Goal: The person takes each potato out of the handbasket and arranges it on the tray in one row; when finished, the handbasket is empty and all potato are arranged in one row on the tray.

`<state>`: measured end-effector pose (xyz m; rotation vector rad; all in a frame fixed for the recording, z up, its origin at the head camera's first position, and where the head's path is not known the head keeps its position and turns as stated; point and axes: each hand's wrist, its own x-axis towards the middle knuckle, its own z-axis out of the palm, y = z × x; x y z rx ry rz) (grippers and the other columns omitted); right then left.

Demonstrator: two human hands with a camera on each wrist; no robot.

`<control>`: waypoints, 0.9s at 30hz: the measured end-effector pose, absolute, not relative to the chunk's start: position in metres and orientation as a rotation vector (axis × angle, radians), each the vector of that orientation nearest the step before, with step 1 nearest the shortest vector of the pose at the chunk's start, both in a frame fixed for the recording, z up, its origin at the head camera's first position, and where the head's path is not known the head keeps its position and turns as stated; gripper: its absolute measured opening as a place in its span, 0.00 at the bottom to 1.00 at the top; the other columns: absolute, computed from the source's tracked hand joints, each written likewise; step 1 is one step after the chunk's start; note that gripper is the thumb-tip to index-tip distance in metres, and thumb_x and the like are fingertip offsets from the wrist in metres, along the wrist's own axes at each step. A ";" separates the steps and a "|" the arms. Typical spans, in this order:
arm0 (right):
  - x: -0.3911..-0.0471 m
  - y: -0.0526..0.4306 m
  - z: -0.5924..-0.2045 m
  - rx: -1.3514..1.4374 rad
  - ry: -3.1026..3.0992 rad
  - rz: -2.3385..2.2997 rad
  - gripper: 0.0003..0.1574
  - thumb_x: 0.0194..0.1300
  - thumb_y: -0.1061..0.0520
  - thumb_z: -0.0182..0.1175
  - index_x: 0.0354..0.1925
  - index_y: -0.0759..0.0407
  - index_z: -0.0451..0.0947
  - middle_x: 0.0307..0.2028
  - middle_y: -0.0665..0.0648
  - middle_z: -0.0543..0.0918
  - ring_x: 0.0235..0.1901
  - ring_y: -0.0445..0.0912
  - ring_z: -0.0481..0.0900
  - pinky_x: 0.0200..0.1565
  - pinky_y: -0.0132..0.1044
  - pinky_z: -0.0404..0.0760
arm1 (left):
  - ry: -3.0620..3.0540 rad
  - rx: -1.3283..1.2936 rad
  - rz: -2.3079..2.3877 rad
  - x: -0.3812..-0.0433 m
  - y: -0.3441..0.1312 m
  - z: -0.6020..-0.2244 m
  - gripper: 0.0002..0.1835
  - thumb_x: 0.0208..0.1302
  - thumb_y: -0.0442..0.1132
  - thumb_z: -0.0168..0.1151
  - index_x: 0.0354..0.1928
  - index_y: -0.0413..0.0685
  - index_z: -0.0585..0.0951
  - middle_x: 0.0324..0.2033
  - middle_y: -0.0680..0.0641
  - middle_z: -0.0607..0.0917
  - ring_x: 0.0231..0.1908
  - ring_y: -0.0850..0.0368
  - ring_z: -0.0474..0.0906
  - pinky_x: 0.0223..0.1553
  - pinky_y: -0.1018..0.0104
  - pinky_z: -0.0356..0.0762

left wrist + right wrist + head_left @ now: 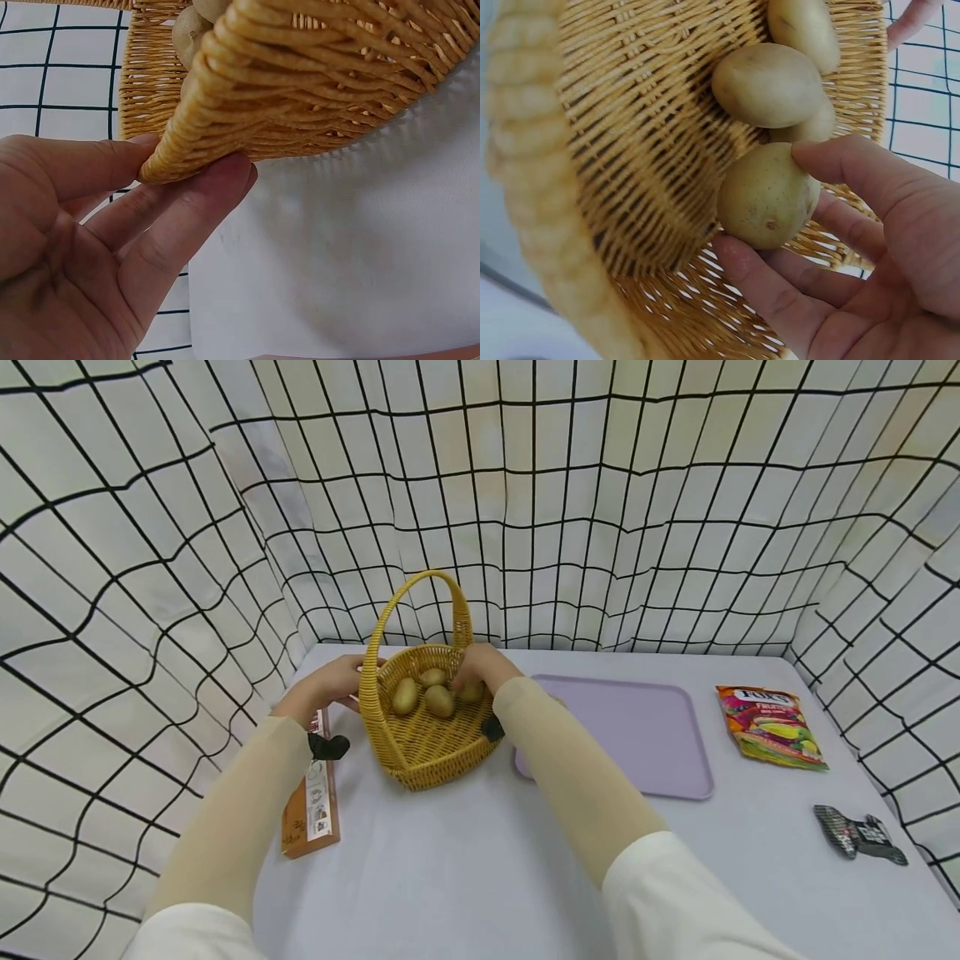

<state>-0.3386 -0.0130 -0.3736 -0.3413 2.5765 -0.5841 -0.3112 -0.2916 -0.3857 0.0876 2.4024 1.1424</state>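
Note:
A yellow wicker basket (442, 767) with a tall arched handle sits tilted on the white table, several potatoes (406, 696) inside toward its far end. At its left side my left hand (330, 683) grips the woven rim; the left wrist view has the thumb on one face of the wicker rim (176, 154) and fingers under the other. My right hand (483, 664) reaches into the basket. In the right wrist view its thumb and fingers pinch a round potato (769, 196) against the basket's inner wall, beside the other potatoes (766, 86).
A lilac tray (630, 735) lies right of the basket, partly behind my right forearm. Farther right are a colourful Fox's sweets bag (772, 727) and a small dark wrapper (858, 835). An orange-brown box (311, 810) lies under my left wrist. Black-checked cloth (555, 527) surrounds the table.

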 end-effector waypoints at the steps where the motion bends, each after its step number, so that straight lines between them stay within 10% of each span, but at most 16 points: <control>1: -0.339 -0.012 -0.372 -0.326 2.565 -0.604 0.20 0.66 0.50 0.69 0.52 0.61 0.83 0.54 0.61 0.82 0.48 0.51 0.81 0.49 0.41 0.86 | 2.402 0.082 1.141 -0.311 -0.291 -0.385 0.34 0.78 0.35 0.53 0.80 0.39 0.57 0.60 0.29 0.74 0.40 0.56 0.84 0.40 0.57 0.90; 14: -0.330 -0.002 -0.340 -0.357 2.510 -0.693 0.07 0.63 0.57 0.70 0.37 0.58 0.83 0.41 0.58 0.84 0.42 0.54 0.86 0.51 0.47 0.89 | 2.413 0.122 1.128 -0.314 -0.291 -0.386 0.33 0.79 0.36 0.52 0.80 0.36 0.56 0.61 0.27 0.74 0.39 0.58 0.84 0.40 0.58 0.90; 20: -0.324 0.000 -0.330 -0.421 2.544 -0.629 0.17 0.63 0.58 0.66 0.19 0.52 0.73 0.24 0.51 0.77 0.24 0.45 0.76 0.34 0.38 0.85 | 2.411 0.136 1.135 -0.312 -0.292 -0.388 0.34 0.78 0.36 0.53 0.80 0.37 0.56 0.61 0.28 0.74 0.39 0.59 0.83 0.39 0.60 0.90; 27: -0.311 0.010 -0.321 -0.490 2.555 -0.616 0.05 0.67 0.55 0.65 0.33 0.52 0.79 0.33 0.51 0.79 0.31 0.47 0.81 0.27 0.32 0.83 | 2.403 0.140 1.136 -0.310 -0.290 -0.387 0.35 0.78 0.34 0.53 0.80 0.36 0.54 0.62 0.26 0.72 0.40 0.59 0.82 0.40 0.58 0.90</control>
